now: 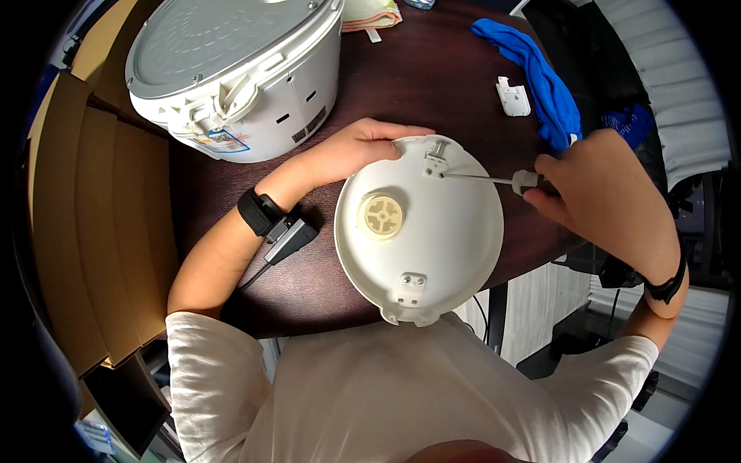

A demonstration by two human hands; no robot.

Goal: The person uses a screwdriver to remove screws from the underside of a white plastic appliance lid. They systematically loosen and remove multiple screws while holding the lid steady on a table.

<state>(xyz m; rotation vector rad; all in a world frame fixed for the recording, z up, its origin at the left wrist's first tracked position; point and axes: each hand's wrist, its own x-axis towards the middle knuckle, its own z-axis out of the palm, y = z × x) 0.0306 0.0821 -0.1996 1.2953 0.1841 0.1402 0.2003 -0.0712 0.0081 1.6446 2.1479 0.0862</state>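
A round white plastic lid [455, 239] lies tilted at the table's near edge, its hollow inner side up. My left hand [369, 147] grips its far-left rim, thumb on the inside, fingers partly hidden behind it. My right hand [594, 181] is closed round the handle of a screwdriver [478, 178]. The shaft points left, its tip at a small white bracket [434, 163] with screws near the lid's far rim. A cream round vent piece [382, 216] sits inside the lid. Toward me, a small screwed plate [411, 288] is by the near rim.
A large white appliance body [309, 92] with a grey bottom plate stands at the far left. A blue cloth [540, 81] and a small white plastic part [512, 98] lie far right. Beyond is a folded towel [369, 14]; cardboard boxes [100, 216] line the left.
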